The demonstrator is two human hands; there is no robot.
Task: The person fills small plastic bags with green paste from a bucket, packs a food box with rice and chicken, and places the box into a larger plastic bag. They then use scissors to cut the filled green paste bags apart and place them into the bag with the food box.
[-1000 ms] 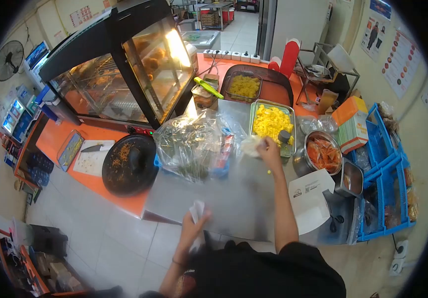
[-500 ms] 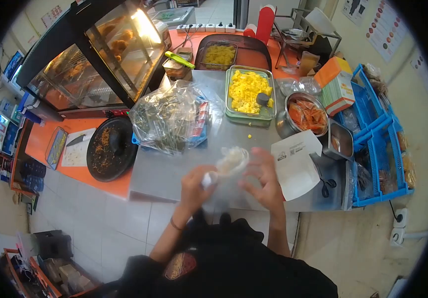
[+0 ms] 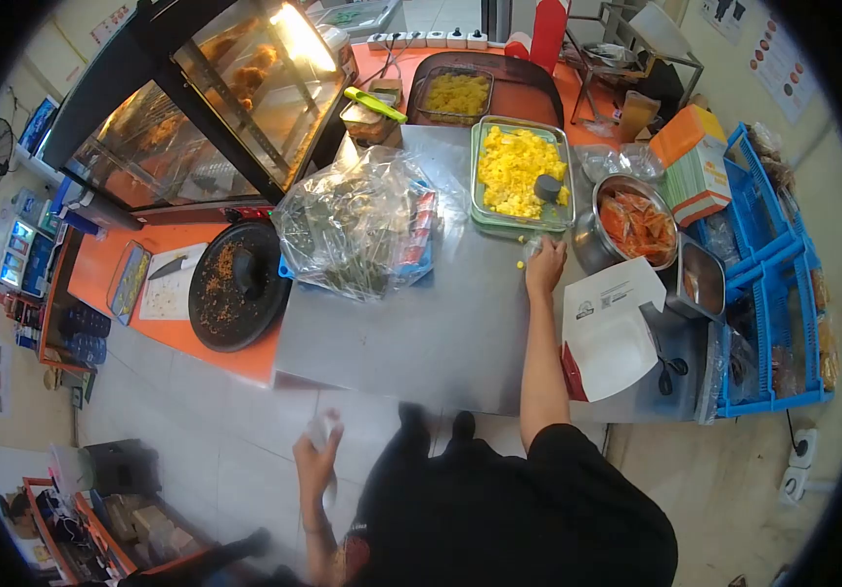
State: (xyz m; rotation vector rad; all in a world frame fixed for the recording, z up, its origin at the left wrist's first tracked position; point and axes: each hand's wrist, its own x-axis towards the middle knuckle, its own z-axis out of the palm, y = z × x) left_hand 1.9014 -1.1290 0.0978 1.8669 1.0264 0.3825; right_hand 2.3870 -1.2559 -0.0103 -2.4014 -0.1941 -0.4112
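Note:
My left hand [image 3: 315, 468] is low, past the table's front edge over the floor tiles, its fingers closed around a small whitish thing [image 3: 322, 430] smeared by motion. Reaching forward, my right hand [image 3: 546, 266] is at the front of a glass container [image 3: 480, 201] of yellow scrambled egg [image 3: 519, 166]. The right fingers are pinched together at a small pale, see-through thing [image 3: 532, 245]; I cannot tell what it is. A yellow crumb [image 3: 521, 264] lies on the metal table beside those fingertips. A dark round object [image 3: 547, 187] rests on the egg.
Right of my arm stand an open paper box [image 3: 607, 342], a steel pot [image 3: 589, 235] of orange-red food, scissors [image 3: 668, 378] and blue crates [image 3: 768, 323]. Leftward are a plastic bag [image 3: 343, 225], a black lid [image 3: 214, 318], a knife [image 3: 167, 268] and a heated display case [image 3: 216, 108].
My hands have parted from over the table's middle. The left dropped back beyond the edge; the right went forward to the egg container. The view has shifted slightly.

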